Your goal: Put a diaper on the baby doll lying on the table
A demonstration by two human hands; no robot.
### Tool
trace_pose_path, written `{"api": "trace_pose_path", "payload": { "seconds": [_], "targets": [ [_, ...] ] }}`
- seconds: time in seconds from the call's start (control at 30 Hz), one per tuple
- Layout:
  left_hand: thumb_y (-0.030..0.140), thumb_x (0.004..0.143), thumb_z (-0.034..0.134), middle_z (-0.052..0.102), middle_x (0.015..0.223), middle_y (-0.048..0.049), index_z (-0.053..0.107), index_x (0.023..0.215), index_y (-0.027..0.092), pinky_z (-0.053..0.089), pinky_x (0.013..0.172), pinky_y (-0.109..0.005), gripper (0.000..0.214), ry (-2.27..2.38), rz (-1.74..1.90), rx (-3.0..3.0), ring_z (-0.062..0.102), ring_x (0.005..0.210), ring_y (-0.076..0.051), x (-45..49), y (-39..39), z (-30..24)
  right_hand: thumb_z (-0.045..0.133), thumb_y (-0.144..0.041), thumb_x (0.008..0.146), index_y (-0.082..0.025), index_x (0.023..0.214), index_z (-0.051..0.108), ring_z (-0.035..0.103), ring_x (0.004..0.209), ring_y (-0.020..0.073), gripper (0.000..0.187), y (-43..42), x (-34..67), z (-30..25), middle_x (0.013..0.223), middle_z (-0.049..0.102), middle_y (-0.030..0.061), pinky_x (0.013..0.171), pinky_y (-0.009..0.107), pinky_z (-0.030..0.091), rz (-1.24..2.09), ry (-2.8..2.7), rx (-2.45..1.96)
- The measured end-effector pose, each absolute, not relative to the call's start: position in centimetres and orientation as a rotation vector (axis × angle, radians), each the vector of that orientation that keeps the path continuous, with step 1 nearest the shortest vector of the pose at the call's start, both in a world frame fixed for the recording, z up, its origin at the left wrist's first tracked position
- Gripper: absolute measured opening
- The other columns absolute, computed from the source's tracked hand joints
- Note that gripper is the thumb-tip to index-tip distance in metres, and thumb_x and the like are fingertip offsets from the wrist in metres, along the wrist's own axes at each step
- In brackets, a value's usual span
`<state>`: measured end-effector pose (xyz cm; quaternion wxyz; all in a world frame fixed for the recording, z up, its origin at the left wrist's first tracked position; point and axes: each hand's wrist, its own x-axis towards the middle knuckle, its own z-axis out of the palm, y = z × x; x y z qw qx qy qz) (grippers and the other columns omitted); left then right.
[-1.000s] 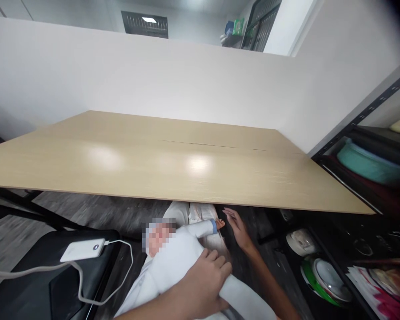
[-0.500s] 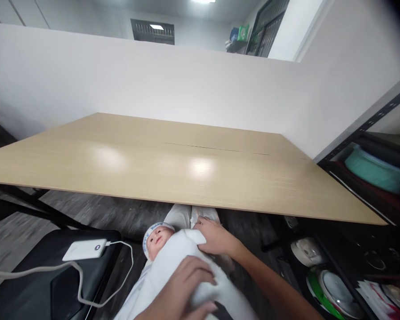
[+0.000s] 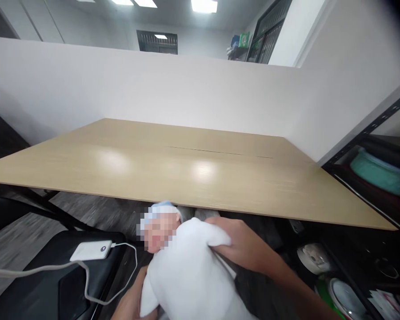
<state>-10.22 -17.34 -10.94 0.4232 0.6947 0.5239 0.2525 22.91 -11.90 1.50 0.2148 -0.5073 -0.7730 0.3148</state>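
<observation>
so the white-clothed baby doll (image 3: 190, 271) is being held up in the air right at the near edge of the light wooden counter (image 3: 200, 169), and its head, in a white cap with a blue band (image 3: 162, 208), sits just under that edge. The right hand (image 3: 243, 246) has it by the upper arm / shoulder, fingers closed tight into the white cloth. The left hand (image 3: 128, 304) is down at the bottom of the shot, pressed against the doll's lower side from underneath. Its fingers are tucked behind the body, so can't tell how far they're curled. Off to the left there's a black chair seat (image 3: 36, 289) with a white rectangular power bank (image 3: 91, 251) lying on it and a white cable (image 3: 36, 268) plugged into it, near the doll but not touching. On the right a black metal shelf rack (image 3: 370, 129) holds a teal round bowl (image 3: 382, 173), with some white dishes lower down, a bit blurry. A plain white partition wall (image 3: 153, 84) runs behind the counter
</observation>
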Motion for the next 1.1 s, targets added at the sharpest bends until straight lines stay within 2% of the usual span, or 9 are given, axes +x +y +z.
{"api": "trace_pose_path", "payload": {
  "seconds": [0.1, 0.17, 0.27, 0.4, 0.5, 0.6, 0.83, 1.0, 1.1],
  "targets": [
    [0.034, 0.089, 0.073, 0.066, 0.142, -0.0053, 0.052, 0.145, 0.035, 0.056, 0.105, -0.045, 0.06, 1.204, 0.602, 1.831, 0.063, 0.129, -0.034, -9.9, -14.3, -8.2, 0.064, -0.02, 0.089, -0.032, 0.126, 0.069, 0.07, 0.114, 0.0226, 0.039, -12.8, 25.2, 4.3, 0.126, 0.075, 0.0003, 0.097, 0.031, 0.05, 0.795, -2.05, -1.412],
    [0.031, 0.09, 0.068, 0.062, 0.147, -0.0078, 0.047, 0.147, 0.031, 0.052, 0.11, -0.043, 0.061, 1.143, 0.534, 1.939, 0.062, 0.131, -0.033, -9.3, -11.5, -5.6, 0.06, -0.023, 0.093, -0.03, 0.125, 0.069, 0.071, 0.109, 0.0231, 0.034, -12.8, 26.5, 5.2, 0.123, 0.076, 0.0017, 0.091, 0.031, 0.052, 0.717, -2.0, -1.496],
    [0.033, 0.085, 0.067, 0.069, 0.136, -0.0101, 0.053, 0.14, 0.025, 0.054, 0.102, -0.041, 0.057, 1.109, 0.47, 2.08, 0.066, 0.121, -0.033, -7.6, -6.7, -1.7, 0.055, -0.031, 0.097, -0.029, 0.122, 0.069, 0.072, 0.103, 0.0248, 0.029, -11.7, 28.0, 5.0, 0.117, 0.077, 0.0036, 0.083, 0.032, 0.053, 0.598, -1.934, -1.639],
    [0.042, 0.085, 0.063, 0.074, 0.125, -0.0102, 0.062, 0.127, 0.02, 0.055, 0.092, -0.039, 0.048, 1.042, 0.44, 2.193, 0.07, 0.11, -0.032, -5.1, -1.0, 0.9, 0.055, -0.028, 0.093, -0.028, 0.127, 0.066, 0.071, 0.104, 0.0268, 0.035, -8.8, 30.2, 2.8, 0.118, 0.077, 0.0054, 0.089, 0.036, 0.052, 0.454, -1.93, -1.746],
    [0.051, 0.086, 0.063, 0.075, 0.123, -0.01, 0.064, 0.121, 0.019, 0.053, 0.087, -0.038, 0.047, 1.033, 0.425, 2.264, 0.071, 0.107, -0.032, -3.9, 2.1, 0.8, 0.057, -0.026, 0.089, -0.026, 0.132, 0.062, 0.071, 0.103, 0.028, 0.044, -6.6, 32.1, 0.6, 0.12, 0.076, 0.0082, 0.089, 0.038, 0.052, 0.375, -1.919, -1.809],
    [0.06, 0.082, 0.068, 0.075, 0.121, -0.0095, 0.065, 0.12, 0.02, 0.052, 0.084, -0.036, 0.055, 1.048, 0.416, 2.302, 0.071, 0.105, -0.032, -3.4, 4.1, 0.2, 0.059, -0.027, 0.087, -0.025, 0.131, 0.063, 0.072, 0.1, 0.0276, 0.043, -5.1, 33.3, -1.4, 0.117, 0.077, 0.0083, 0.085, 0.036, 0.052, 0.334, -1.897, -1.842],
    [0.046, 0.089, 0.058, 0.076, 0.106, -0.0101, 0.064, 0.109, 0.02, 0.047, 0.075, -0.034, 0.034, 1.262, 0.45, 2.446, 0.071, 0.092, -0.029, -3.7, 8.2, -1.4, 0.063, -0.044, 0.091, -0.028, 0.112, 0.068, 0.073, 0.092, 0.0281, 0.026, -2.7, 34.8, -4.2, 0.104, 0.079, 0.0045, 0.076, 0.036, 0.051, 0.168, -1.768, -1.944],
    [0.057, 0.095, 0.055, 0.071, 0.097, -0.0115, 0.059, 0.102, 0.02, 0.043, 0.07, -0.035, 0.039, 1.467, 0.484, 2.543, 0.066, 0.09, -0.03, -3.5, 12.8, -3.4, 0.055, -0.056, 0.099, -0.028, 0.12, 0.065, 0.07, 0.105, 0.0302, 0.036, 0.9, 36.4, -6.3, 0.118, 0.075, 0.0073, 0.087, 0.041, 0.053, 0.145, -1.812, -1.822],
    [0.058, 0.099, 0.048, 0.069, 0.097, -0.0122, 0.058, 0.104, 0.019, 0.045, 0.077, -0.038, 0.041, 1.428, 0.479, 2.681, 0.063, 0.093, -0.031, -3.0, 16.6, -4.8, 0.052, -0.057, 0.102, -0.026, 0.123, 0.062, 0.068, 0.109, 0.031, 0.039, 4.3, 37.4, -7.3, 0.121, 0.073, 0.0092, 0.093, 0.043, 0.052, 0.139, -1.859, -1.761]
  ]
}}
